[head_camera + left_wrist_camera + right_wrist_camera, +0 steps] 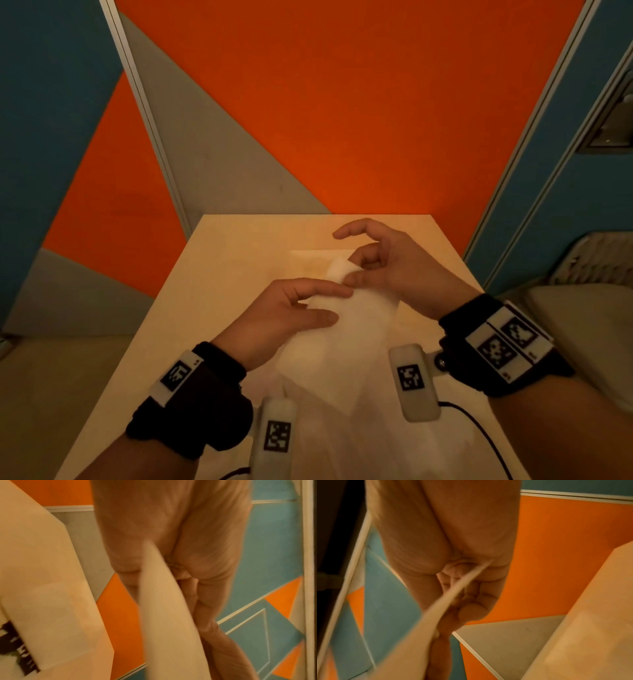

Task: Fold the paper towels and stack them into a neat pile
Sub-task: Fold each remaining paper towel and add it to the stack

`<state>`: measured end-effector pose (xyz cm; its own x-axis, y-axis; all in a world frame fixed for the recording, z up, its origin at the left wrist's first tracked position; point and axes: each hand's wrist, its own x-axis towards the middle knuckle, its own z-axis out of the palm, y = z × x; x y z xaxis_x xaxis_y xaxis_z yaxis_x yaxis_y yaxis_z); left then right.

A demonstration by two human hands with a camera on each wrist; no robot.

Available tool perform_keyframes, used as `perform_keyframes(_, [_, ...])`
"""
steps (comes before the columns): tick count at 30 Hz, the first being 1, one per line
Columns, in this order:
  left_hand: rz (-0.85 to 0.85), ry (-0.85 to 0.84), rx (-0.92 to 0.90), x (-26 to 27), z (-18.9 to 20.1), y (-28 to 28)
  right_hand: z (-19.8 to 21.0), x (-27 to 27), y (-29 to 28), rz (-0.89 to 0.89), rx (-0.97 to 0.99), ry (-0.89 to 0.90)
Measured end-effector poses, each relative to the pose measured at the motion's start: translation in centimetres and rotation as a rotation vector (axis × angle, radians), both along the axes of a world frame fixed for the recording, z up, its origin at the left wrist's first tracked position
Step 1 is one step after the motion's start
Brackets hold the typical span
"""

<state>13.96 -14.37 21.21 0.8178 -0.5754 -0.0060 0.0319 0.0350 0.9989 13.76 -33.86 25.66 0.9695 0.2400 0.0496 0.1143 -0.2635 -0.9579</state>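
A white paper towel (356,329) is lifted above the pale table (233,260), hanging down toward me. My left hand (318,301) pinches its upper left edge between thumb and fingers. My right hand (356,270) pinches the top corner, with its index finger raised free. In the left wrist view the towel (164,615) runs edge-on past the palm. In the right wrist view the towel's edge (447,601) crosses the curled fingers. A flat folded towel (315,260) lies on the table behind the hands.
The table stands against an orange and grey wall (342,120) with blue panels at both sides. More white towel (376,438) lies on the near part of the table. A cable (479,431) runs from the right wrist camera.
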Motion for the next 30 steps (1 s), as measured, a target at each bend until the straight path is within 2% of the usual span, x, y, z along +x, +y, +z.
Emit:
perform_keyframes(3, [0.220, 0.086, -0.039, 0.6, -2.0, 1.1, -3.1, 0.9, -1.2, -0.183, 0.049, 0.046])
perform_keyframes(7, [0.458, 0.166, 0.012, 0.7, -5.2, 4.2, -10.0, 1.1, -4.1, -0.300, -0.240, 0.164])
perform_keyframes(10, [0.526, 0.137, 0.220, 0.6, -8.5, 6.7, -15.0, 0.1, -5.2, -0.210, -0.504, 0.278])
perform_keyframes(13, [0.526, 0.084, 0.441, 0.4, -11.5, 8.2, -18.1, -1.3, -5.1, -0.043, -0.719, 0.345])
perform_keyframes(16, [0.514, 0.041, 0.562, 0.2, -13.3, 8.7, -20.0, -2.4, -4.7, 0.069, -0.851, 0.350])
perform_keyframes(18, [0.513, 0.022, 0.580, 0.2, -13.8, 8.7, -20.7, -2.5, -4.7, 0.093, -0.943, 0.322])
perform_keyframes(23, [0.543, -0.020, 0.591, 0.4, -13.9, 8.6, -21.2, -2.3, -5.0, 0.024, -0.913, 0.271])
perform_keyframes(27, [0.534, -0.046, 0.605, 0.7, -14.0, 8.6, -21.4, -2.4, -5.4, -0.004, -0.897, 0.151])
perform_keyframes(30, [0.519, -0.057, 0.625, 0.9, -14.0, 8.4, -21.3, -2.3, -5.5, -0.072, -0.853, 0.153])
